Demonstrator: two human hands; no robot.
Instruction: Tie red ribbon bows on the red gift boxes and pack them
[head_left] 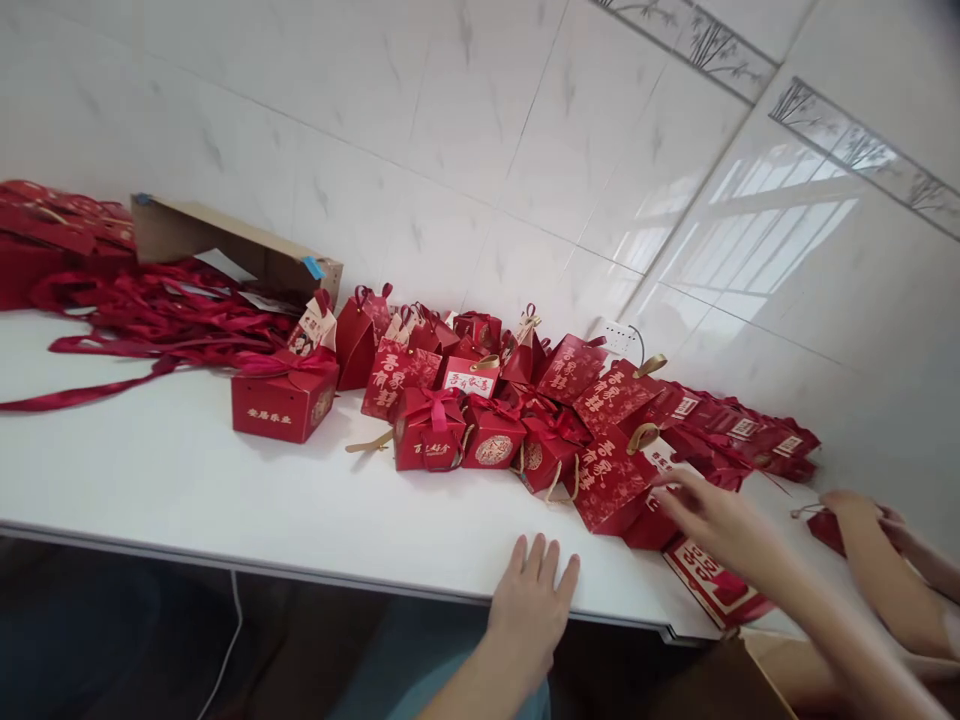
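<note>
On white table (187, 480), red boxes (495, 420) (tiled walls)

A white table (187, 480) against a tiled wall carries a spread of red gift boxes (480, 420), loose red ribbons (150, 320), a cardboard box (232, 245) and what look like flattened red cartons (750, 430).

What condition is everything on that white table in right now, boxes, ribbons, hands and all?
left hand: open, flat on the table edge
right hand: open, fingers reaching onto a red bag
red bag: lying on its side
square red box: closed, upright
ribboned red box: closed, tied with a bow
cardboard box: open, tipped over
red ribbons: loose, tangled
co-worker's hand: touching a small red item
</note>
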